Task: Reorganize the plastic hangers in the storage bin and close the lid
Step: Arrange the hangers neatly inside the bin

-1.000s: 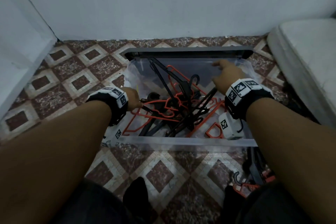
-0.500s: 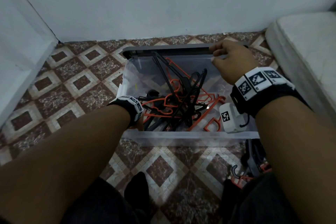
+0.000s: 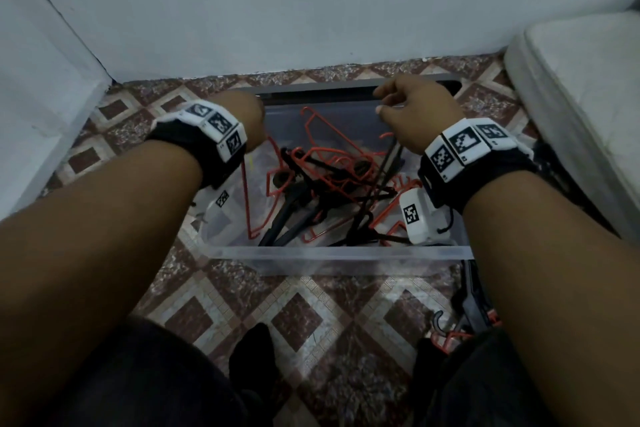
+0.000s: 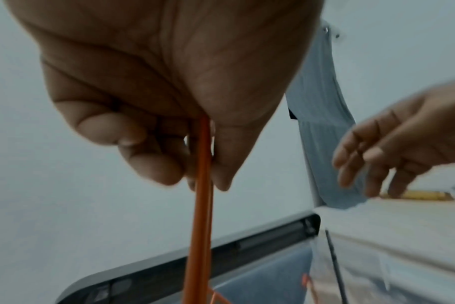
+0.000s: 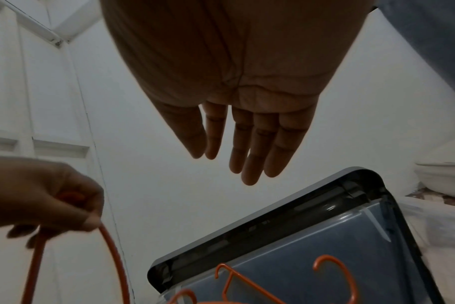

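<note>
A few loose hangers (image 3: 465,319) lay on the patterned tile floor (image 3: 277,302) by my right knee. Beyond them sat the clear plastic bin (image 3: 346,255), holding a tangle of thin orange and black hangers (image 3: 322,184), too knotted to count. My left hand (image 4: 169,92) gripped one slim orange hanger (image 4: 200,226), fingers curled round it. My right hand (image 5: 237,86) hung above with fingers straight, holding nothing. The grey-rimmed lid (image 3: 346,94) stood open against the white wall (image 3: 311,3).

orange hangers (image 3: 332,163) (some black), grey lid (image 3: 346,88)
</note>
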`<action>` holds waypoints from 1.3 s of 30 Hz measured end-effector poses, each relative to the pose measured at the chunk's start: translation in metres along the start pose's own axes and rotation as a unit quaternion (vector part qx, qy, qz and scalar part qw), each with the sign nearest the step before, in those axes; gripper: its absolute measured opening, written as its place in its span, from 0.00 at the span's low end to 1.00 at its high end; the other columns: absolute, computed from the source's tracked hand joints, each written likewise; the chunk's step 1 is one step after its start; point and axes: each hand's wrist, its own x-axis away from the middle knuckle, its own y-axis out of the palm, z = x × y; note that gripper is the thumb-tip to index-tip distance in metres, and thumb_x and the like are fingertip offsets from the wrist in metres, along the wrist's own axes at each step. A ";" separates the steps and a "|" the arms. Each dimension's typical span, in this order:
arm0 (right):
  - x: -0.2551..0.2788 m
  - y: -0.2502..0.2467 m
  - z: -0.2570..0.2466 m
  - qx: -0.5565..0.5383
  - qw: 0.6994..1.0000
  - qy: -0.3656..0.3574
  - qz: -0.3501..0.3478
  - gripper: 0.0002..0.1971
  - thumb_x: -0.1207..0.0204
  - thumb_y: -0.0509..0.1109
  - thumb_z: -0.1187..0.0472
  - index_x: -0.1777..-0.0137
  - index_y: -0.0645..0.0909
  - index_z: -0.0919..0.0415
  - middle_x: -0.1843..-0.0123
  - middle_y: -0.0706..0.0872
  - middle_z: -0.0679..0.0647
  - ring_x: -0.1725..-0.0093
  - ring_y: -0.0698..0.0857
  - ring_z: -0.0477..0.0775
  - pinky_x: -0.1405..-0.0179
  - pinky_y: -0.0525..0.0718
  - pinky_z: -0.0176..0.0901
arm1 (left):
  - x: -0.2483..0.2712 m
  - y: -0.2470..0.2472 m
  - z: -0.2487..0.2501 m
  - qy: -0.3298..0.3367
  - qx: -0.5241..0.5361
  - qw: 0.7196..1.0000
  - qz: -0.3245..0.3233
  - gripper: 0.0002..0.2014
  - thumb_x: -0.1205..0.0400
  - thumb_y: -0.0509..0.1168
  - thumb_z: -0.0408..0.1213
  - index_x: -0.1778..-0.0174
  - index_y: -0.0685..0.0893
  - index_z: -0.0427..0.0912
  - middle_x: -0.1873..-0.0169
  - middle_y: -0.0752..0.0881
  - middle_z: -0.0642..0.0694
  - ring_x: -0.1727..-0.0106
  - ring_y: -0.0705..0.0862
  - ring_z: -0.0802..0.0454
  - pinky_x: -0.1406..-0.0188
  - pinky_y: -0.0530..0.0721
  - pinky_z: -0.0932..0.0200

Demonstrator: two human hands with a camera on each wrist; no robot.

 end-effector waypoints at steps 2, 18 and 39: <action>0.002 -0.001 0.001 0.002 1.000 -0.001 -0.008 0.10 0.20 0.70 0.56 0.40 0.83 0.49 0.46 0.86 0.48 0.49 0.85 0.50 0.65 0.75 0.30 | 0.005 -0.025 -0.002 -0.030 0.046 0.997 0.056 0.13 0.24 0.69 0.49 0.60 0.86 0.41 0.67 0.82 0.43 0.67 0.78 0.42 0.66 0.76 0.57; -0.005 -0.014 0.015 -0.008 0.998 0.026 0.052 0.32 0.26 0.73 0.46 0.24 0.70 0.51 0.30 0.80 0.55 0.35 0.82 0.57 0.36 0.79 0.47 | 0.045 -0.098 0.010 0.048 0.358 0.900 0.243 0.12 0.21 0.65 0.58 0.53 0.85 0.55 0.65 0.87 0.56 0.66 0.85 0.60 0.64 0.81 0.60; -0.025 -0.015 0.034 0.106 0.992 -0.028 0.069 0.07 0.22 0.70 0.56 0.49 0.89 0.52 0.57 0.89 0.50 0.59 0.84 0.50 0.61 0.75 0.36 | -0.086 0.143 0.076 0.027 0.114 0.977 -0.180 0.29 0.23 0.63 0.60 0.32 0.79 0.46 0.37 0.84 0.40 0.42 0.85 0.38 0.42 0.83 0.49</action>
